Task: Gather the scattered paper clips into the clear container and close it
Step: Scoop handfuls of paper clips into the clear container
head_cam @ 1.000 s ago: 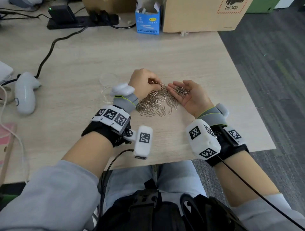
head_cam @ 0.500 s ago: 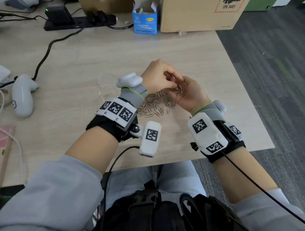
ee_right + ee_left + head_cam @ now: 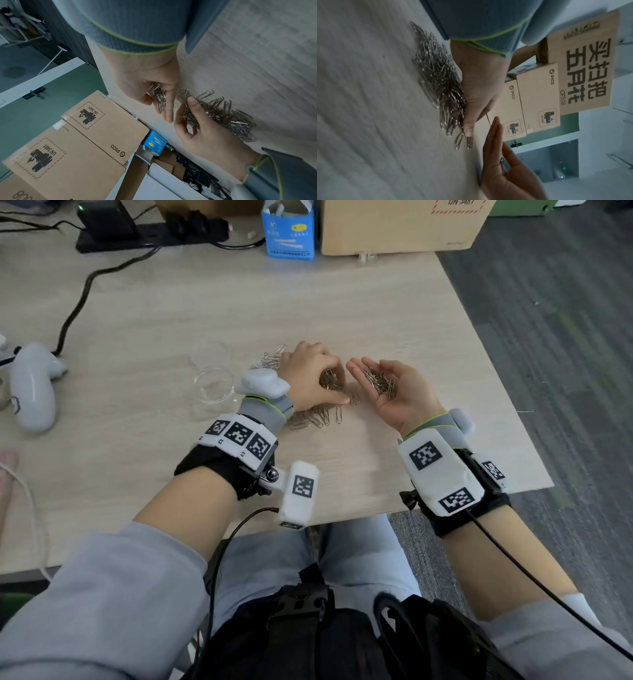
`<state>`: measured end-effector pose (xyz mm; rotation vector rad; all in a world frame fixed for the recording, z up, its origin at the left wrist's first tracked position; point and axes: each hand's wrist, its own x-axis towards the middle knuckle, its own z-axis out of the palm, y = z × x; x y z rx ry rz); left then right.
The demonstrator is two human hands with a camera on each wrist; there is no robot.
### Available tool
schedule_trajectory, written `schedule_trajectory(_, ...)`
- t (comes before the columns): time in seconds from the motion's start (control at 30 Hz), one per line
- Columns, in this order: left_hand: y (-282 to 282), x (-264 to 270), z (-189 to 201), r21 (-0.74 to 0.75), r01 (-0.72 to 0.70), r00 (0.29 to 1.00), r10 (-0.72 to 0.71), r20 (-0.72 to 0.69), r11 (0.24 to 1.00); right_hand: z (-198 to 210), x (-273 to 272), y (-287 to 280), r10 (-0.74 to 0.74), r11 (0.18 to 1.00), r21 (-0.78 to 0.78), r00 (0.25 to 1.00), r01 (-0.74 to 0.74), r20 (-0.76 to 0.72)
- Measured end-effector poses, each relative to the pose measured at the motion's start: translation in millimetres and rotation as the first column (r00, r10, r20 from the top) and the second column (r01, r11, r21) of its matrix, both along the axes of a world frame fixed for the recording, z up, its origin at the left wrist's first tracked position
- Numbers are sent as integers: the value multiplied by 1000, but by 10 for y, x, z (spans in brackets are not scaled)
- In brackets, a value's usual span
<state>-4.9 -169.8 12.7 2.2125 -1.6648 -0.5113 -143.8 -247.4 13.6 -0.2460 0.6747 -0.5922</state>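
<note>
Paper clips (image 3: 310, 416) lie in a loose silver heap on the wooden table (image 3: 171, 313), nearer its right edge than its left and a little closer to the near edge than the far one. Your left hand (image 3: 313, 378) sits palm-down on top of the heap, fingers curled into the clips and the thumb tip pressed to the table at the heap's right side; a bunch of clips is caught under the curled fingers. Your right hand (image 3: 390, 392) is just beside it to the right, palm up and cupped, fingers slightly bent, with a small batch of clips (image 3: 378, 381) lying in the palm. The fingertips of the two hands are close but apart.

The clear container (image 3: 214, 386) stands upright on the table just to the left of your left wrist, near the heap, and its mouth looks uncovered. A second clear round piece (image 3: 209, 354) lies just behind it, towards the far edge; you cannot tell from here whether that is the lid.

Along the far edge stand a blue carton (image 3: 289, 232) and a cardboard box (image 3: 397, 227), with a black power strip (image 3: 147, 232) to their left. A white controller (image 3: 32, 386) lies near the left edge.
</note>
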Motion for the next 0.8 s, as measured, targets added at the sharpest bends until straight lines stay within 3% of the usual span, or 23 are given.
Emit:
schedule_trajectory(0.2, 211, 253, 95, -7, -57, 998, 57, 7, 998, -9, 119, 60, 17, 1000, 25, 1000, -17, 6)
schedule_trajectory(0.33, 335, 327, 126, 108, -46, 997, 39, 69, 993, -15, 198, 102, 41, 999, -7, 999, -41, -14)
schedule_trajectory(0.43, 325, 374, 67, 30, -59, 997, 60, -40, 998, -13, 229, 126, 55, 998, -13, 998, -56, -38)
schedule_trajectory(0.63, 231, 385, 29, -130, -164, 981, 148, -124, 978, -31, 251, 100, 28, 999, -19, 997, -29, -66)
schedule_trajectory(0.8, 178, 492, 80, -215, -232, 960, 187, -210, 948, 18, 315, 95, 84, 995, -42, 993, -88, -89)
